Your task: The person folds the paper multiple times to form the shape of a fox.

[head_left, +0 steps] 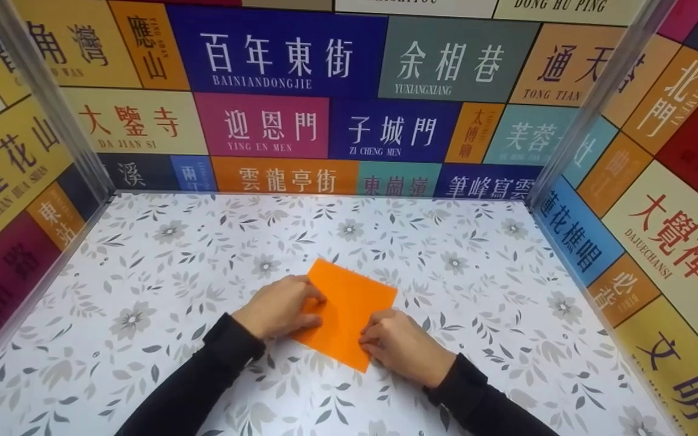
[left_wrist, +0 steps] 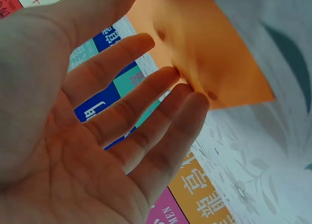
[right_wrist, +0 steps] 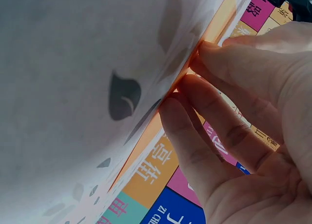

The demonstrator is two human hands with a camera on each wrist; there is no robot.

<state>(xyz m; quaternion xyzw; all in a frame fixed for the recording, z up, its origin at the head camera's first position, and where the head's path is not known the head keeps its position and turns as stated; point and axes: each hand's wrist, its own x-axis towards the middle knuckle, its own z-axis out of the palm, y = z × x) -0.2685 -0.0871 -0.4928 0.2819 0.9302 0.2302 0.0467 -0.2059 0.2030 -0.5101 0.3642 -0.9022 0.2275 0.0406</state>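
A flat orange sheet of paper (head_left: 352, 297) lies at an angle on the table, its left corner covered by my left hand (head_left: 279, 307). In the left wrist view, the fingers (left_wrist: 146, 112) of that hand reach out fairly straight, spread a little, their tips touching the paper (left_wrist: 234, 58). At the lower right edge of the sheet, my right hand (head_left: 409, 348) has thumb and fingertips drawn together and pinches the edge. The right wrist view shows the paper (right_wrist: 141, 151) almost edge-on, as a thin orange strip running past those fingertips.
The table (head_left: 161, 266) has a white covering printed with grey flowers and leaves. Colourful panels with Chinese lettering stand behind it (head_left: 282, 48) and along both sides. Clear corner posts (head_left: 594, 103) rise at the back corners.
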